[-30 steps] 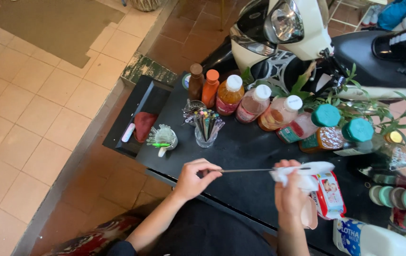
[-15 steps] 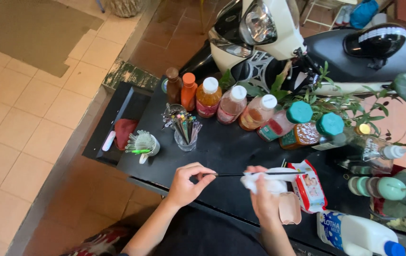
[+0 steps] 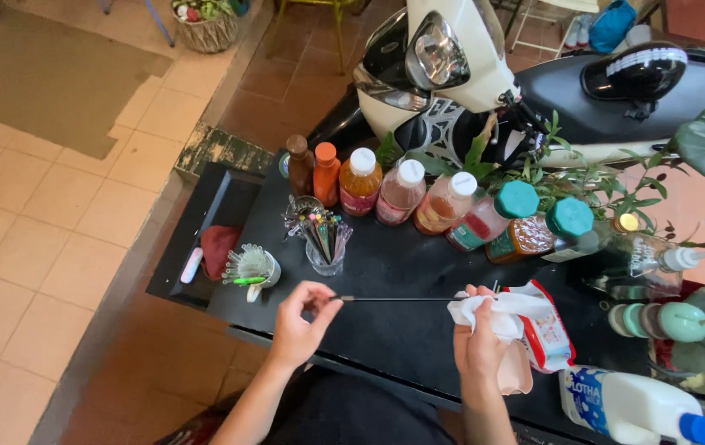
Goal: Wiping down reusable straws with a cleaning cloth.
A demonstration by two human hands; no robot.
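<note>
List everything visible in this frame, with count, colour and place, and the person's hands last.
rod: one, thin dark metal, level above the table, held at both ends
tissue: one, white, wrapped round the rod's right end
table: one, black
bottles: about eight, orange to pink, along the table's far edge
glass of sticks: one, clear, behind the rod
cup: one, holding clear sticks, left end
packet: one, red and white, right of the tissue
jug: one, white, blue cap, bottom right
scooter: one, white and black, behind the table
left hand: pinching the rod
right hand: gripping the tissue
</note>
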